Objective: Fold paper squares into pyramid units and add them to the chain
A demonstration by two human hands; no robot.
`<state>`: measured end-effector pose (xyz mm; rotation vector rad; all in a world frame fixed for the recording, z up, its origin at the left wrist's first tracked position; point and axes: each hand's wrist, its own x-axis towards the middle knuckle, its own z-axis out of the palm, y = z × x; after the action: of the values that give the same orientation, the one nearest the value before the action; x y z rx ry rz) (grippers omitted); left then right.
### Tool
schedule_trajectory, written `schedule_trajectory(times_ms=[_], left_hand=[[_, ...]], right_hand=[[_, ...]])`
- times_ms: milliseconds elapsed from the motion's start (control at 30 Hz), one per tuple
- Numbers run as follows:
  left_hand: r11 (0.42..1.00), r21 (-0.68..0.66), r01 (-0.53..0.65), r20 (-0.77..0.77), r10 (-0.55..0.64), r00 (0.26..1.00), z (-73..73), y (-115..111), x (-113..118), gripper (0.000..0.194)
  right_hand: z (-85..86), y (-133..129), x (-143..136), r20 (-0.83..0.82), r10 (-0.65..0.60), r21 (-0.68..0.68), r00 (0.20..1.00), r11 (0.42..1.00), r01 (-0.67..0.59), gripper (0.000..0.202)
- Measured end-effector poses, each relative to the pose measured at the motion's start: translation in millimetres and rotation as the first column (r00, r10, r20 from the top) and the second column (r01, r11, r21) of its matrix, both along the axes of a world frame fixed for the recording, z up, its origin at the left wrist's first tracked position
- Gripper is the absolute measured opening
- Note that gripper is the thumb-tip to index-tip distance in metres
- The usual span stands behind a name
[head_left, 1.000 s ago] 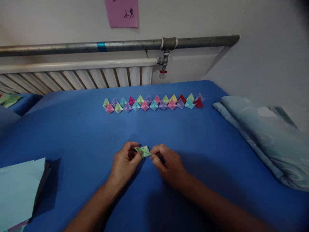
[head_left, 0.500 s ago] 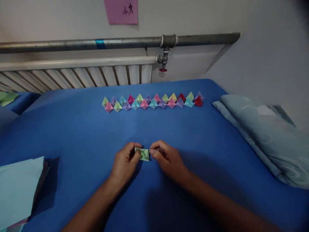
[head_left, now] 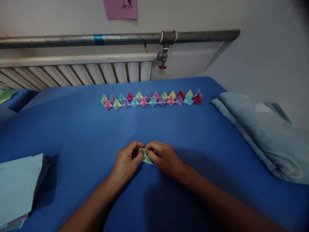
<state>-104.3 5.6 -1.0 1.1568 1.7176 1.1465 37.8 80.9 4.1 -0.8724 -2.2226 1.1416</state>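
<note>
A: Grip state?
B: Left hand (head_left: pixel 125 161): fingers (head_left: pixel 135 144) pinching the folded green paper (head_left: pixel 146 158) by its left side, thumb on the near face. Right hand (head_left: pixel 166 159): thumb and forefinger pinching it at the upper right. Hands almost meet.
A: Paper location?
B: Between the hands, near the middle of the blue surface (head_left: pixel 84 129). One corner points down and right. Can't tell if it touches the surface.
A: Occlusions?
B: Both thumbs cover part of it; fold detail too small to read.
A: Neighbours?
B: Beyond the hands, well apart: two staggered rows of folded paper pieces (head_left: pixel 152 101), mixed pink, green, purple, blue, red, one yellow. Neighbours nearly touching. Near left: stack of paper sheets (head_left: pixel 18 190), light blue on top, cut by the frame edge. Right: folded pale teal cloth (head_left: pixel 256 135), patterned.
A: Further out?
B: White radiator (head_left: pixel 103 72) behind the far edge, left half. Metal pipe (head_left: pixel 130 39) above it, blue band (head_left: pixel 98 39) around it. Red-handled valve (head_left: pixel 163 67) at the radiator's right end. Pink note (head_left: pixel 122 9) on the wall (head_left: pixel 193 16), top cropped. Green sheets (head_left: pixel 6 95) far left.
</note>
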Motion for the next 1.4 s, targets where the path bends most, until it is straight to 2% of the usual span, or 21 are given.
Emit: schedule_trajectory(times_ms=[100,300,400,633,1400], left_hand=[[0.999,-0.051,-0.016,0.055,0.018,0.998,1.8,-0.1,1.0,0.019],[0.993,-0.111,0.033,0.112,-0.02,0.993,2.9,-1.7,0.8,0.015],[0.992,-0.123,0.037,0.072,-0.028,0.997,2.8,-1.4,1.1,0.017],[0.997,-0.081,-0.011,-0.14,-0.001,0.99,4.3,-2.2,3.8,0.017],[0.997,-0.075,0.02,-0.174,-0.032,0.984,5.2,-2.1,1.9,0.019]], right_hand=[[-1.0,-0.1,-0.3,-0.024,-0.035,-0.006,0.999,0.999,0.035,0.015],[-0.8,0.0,-1.2,-0.031,-0.062,-0.143,0.998,0.988,0.057,0.012],[-1.3,0.9,-1.4,-0.02,-0.047,-0.112,0.999,0.993,0.044,0.011],[-3.2,1.1,-1.5,0.018,0.005,0.042,1.0,0.999,-0.006,0.011],[-2.2,-0.8,-5.3,0.017,-0.012,-0.025,1.0,1.0,0.012,0.014]])
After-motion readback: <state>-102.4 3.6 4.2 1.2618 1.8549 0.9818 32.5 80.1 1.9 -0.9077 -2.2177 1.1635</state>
